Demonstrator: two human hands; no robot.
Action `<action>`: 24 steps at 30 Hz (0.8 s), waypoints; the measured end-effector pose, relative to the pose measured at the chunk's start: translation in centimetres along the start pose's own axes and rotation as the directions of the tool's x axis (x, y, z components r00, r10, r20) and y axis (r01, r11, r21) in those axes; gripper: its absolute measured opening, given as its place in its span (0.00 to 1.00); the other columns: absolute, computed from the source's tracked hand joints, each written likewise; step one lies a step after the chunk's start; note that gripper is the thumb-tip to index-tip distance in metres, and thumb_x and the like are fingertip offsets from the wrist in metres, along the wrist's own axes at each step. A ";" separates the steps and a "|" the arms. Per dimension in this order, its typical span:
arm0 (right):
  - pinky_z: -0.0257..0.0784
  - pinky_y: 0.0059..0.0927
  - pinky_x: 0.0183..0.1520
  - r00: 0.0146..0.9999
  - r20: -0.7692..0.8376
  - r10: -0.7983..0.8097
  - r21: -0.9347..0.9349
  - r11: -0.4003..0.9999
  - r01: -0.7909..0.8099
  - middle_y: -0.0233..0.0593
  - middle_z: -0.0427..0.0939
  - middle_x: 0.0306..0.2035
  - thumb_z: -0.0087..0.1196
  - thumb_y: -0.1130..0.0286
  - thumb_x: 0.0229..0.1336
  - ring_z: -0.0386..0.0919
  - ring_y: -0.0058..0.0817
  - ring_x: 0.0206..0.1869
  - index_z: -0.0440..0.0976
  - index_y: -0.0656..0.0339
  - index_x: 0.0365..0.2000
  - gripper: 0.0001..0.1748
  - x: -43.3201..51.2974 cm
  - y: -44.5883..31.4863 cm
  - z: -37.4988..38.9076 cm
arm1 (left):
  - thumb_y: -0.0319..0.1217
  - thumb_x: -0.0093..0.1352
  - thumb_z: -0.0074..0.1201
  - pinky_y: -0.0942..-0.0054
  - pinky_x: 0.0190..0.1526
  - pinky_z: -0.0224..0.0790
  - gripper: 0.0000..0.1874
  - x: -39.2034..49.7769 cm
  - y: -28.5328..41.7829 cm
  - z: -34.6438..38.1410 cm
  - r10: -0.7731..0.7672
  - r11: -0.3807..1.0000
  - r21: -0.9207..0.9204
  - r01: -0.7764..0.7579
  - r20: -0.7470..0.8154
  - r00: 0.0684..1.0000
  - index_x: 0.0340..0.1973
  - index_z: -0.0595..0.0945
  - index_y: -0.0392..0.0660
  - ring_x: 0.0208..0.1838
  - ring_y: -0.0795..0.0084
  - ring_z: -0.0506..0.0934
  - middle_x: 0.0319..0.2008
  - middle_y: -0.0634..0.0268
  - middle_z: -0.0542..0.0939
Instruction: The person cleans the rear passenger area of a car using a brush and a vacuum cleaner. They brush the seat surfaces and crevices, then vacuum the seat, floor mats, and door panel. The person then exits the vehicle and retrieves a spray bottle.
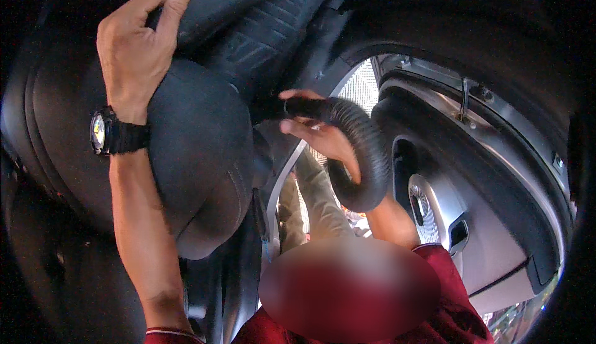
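Note:
A black ribbed flexible hose (pixel 370 143), likely a vacuum cleaner's, loops around beside my right forearm. My right hand (pixel 321 134) grips its smooth dark end, with the thumb below and a finger above. The dark nozzle points left, toward the side of a car seat (pixel 200 153). My left hand (pixel 135 50) is farther forward, above the seat's far end, with its thumb stretched out. Its other fingers bend out of sight, so whether they hold anything is hidden. A black wristwatch (pixel 104 132) is on my left wrist.
An open car door (pixel 493 241) with a speaker grille (pixel 419 199) stands at right. Ahead lies the dark ribbed footwell floor (pixel 260 32). The door sill (pixel 291 157) runs beside the seat. My trousered legs (pixel 321 195) are outside it. A blurred oval covers part of my red clothing.

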State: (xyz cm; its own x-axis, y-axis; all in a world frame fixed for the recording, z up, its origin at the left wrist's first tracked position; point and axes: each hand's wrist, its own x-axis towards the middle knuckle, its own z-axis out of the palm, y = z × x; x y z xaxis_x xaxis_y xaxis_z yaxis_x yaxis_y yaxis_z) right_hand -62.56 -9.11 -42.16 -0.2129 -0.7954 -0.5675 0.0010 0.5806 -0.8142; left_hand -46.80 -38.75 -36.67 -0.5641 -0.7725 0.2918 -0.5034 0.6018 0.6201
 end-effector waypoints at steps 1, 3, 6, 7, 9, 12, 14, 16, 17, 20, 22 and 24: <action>0.85 0.38 0.49 0.998 -0.052 -0.027 -0.230 0.973 0.014 0.59 0.87 0.54 0.74 0.50 0.65 0.91 0.44 0.50 0.81 0.55 0.65 0.34 0.2 -0.1 0.2 | 0.46 0.78 0.70 0.70 0.28 0.62 0.21 0.1 0.0 0.0 0.030 1.000 -0.002 -0.030 -0.002 1.000 0.33 0.89 0.40 0.23 0.73 0.69 0.20 0.61 0.75; 0.84 0.44 0.49 0.965 -0.164 -0.203 -0.629 0.776 0.056 0.52 0.89 0.37 0.81 0.42 0.52 0.90 0.51 0.45 0.90 0.55 0.47 0.32 0.9 -0.1 1.8 | 0.47 0.77 0.70 0.67 0.27 0.61 0.22 0.1 0.0 0.3 0.053 0.999 -0.012 -0.053 -0.019 0.998 0.31 0.89 0.40 0.20 0.69 0.68 0.19 0.57 0.74; 0.85 0.44 0.51 0.965 -0.180 -0.189 -0.446 0.891 0.091 0.51 0.88 0.41 0.80 0.43 0.52 0.89 0.52 0.46 0.90 0.55 0.45 0.29 1.9 0.8 2.8 | 0.47 0.77 0.71 0.66 0.27 0.61 0.22 0.0 0.0 0.2 0.029 1.000 -0.009 -0.030 -0.030 0.999 0.31 0.89 0.40 0.20 0.68 0.68 0.19 0.57 0.73; 0.85 0.43 0.51 0.991 -0.137 0.003 -0.308 0.950 -0.045 0.51 0.88 0.45 0.79 0.44 0.53 0.89 0.50 0.47 0.90 0.55 0.44 0.28 2.6 1.2 2.4 | 0.47 0.77 0.71 0.66 0.27 0.61 0.22 -0.1 0.0 0.2 0.031 0.999 -0.008 -0.031 -0.033 0.999 0.31 0.89 0.40 0.20 0.67 0.69 0.18 0.57 0.73; 0.85 0.39 0.51 0.988 -0.121 -0.093 -0.312 0.949 0.051 0.50 0.88 0.47 0.73 0.52 0.61 0.90 0.41 0.48 0.89 0.58 0.41 0.20 3.8 1.9 -0.7 | 0.45 0.78 0.70 0.67 0.28 0.62 0.21 -0.1 0.2 0.1 0.044 0.999 0.007 -0.044 -0.022 0.999 0.33 0.89 0.39 0.22 0.72 0.69 0.19 0.60 0.74; 0.85 0.39 0.47 0.701 -0.390 -0.597 -0.771 0.628 0.105 0.40 0.89 0.32 0.71 0.59 0.63 0.90 0.37 0.37 0.87 0.61 0.33 0.14 9.0 1.9 -7.9 | 0.42 0.80 0.68 0.73 0.31 0.64 0.18 0.1 0.5 -0.2 0.015 0.998 0.057 -0.018 0.052 0.999 0.38 0.90 0.38 0.28 0.82 0.70 0.23 0.66 0.78; 0.84 0.40 0.45 0.644 -0.519 -0.563 -0.667 0.738 0.108 0.37 0.89 0.29 0.73 0.63 0.61 0.90 0.38 0.35 0.87 0.61 0.30 0.12 13.7 0.6 -12.5 | 0.43 0.81 0.67 0.75 0.34 0.68 0.18 0.2 0.8 -0.4 -0.105 0.991 0.093 0.094 0.131 0.986 0.41 0.91 0.38 0.30 0.83 0.73 0.25 0.68 0.81; 0.83 0.42 0.44 0.691 -0.451 -0.564 -0.721 0.687 0.091 0.41 0.90 0.27 0.73 0.63 0.61 0.91 0.44 0.33 0.88 0.62 0.32 0.12 17.2 -0.3 -15.0 | 0.38 0.78 0.69 0.67 0.25 0.59 0.21 0.2 1.0 -0.1 0.011 0.999 0.031 -0.011 -0.007 1.000 0.26 0.83 0.37 0.20 0.74 0.68 0.17 0.61 0.73; 0.83 0.44 0.44 0.651 -0.280 -0.705 -0.834 0.515 0.199 0.43 0.90 0.27 0.73 0.62 0.61 0.91 0.48 0.33 0.88 0.63 0.33 0.13 18.7 -0.6 -15.8 | 0.35 0.77 0.70 0.63 0.21 0.55 0.25 0.1 1.1 0.1 0.073 0.997 0.007 -0.072 -0.078 0.994 0.18 0.80 0.37 0.15 0.69 0.66 0.12 0.58 0.69; 0.82 0.46 0.50 0.560 -0.157 -0.814 -0.881 0.372 0.293 0.47 0.91 0.35 0.70 0.57 0.63 0.90 0.52 0.41 0.89 0.64 0.36 0.18 20.6 0.5 -14.7 | 0.36 0.78 0.69 0.63 0.21 0.56 0.26 0.2 0.9 0.2 0.103 0.994 0.029 -0.101 -0.056 0.993 0.18 0.79 0.37 0.15 0.69 0.66 0.13 0.57 0.70; 0.81 0.47 0.52 0.563 -0.183 -0.806 -0.904 0.363 0.227 0.48 0.91 0.38 0.68 0.57 0.65 0.89 0.53 0.44 0.88 0.61 0.39 0.17 20.4 1.9 -12.8 | 0.36 0.78 0.69 0.63 0.21 0.56 0.26 0.3 0.8 0.3 0.103 0.994 -0.023 -0.105 -0.078 0.992 0.18 0.79 0.37 0.15 0.69 0.66 0.13 0.57 0.70; 0.81 0.47 0.55 0.642 -0.311 -0.701 -0.805 0.553 0.214 0.49 0.90 0.40 0.66 0.56 0.67 0.88 0.54 0.46 0.88 0.59 0.42 0.16 19.3 2.8 -11.2 | 0.36 0.78 0.69 0.63 0.21 0.57 0.26 0.4 0.7 0.3 0.119 0.988 -0.095 -0.124 -0.062 0.991 0.18 0.80 0.38 0.14 0.70 0.66 0.13 0.58 0.70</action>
State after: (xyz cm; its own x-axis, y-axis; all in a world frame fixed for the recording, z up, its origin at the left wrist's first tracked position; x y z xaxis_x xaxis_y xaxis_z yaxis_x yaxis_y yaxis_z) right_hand -77.61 -20.91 -54.04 -0.4415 -0.8633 0.2446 -0.8316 0.2913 -0.4728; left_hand -47.61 -38.55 -36.37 -0.5780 -0.7068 0.4079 -0.3653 0.6711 0.6451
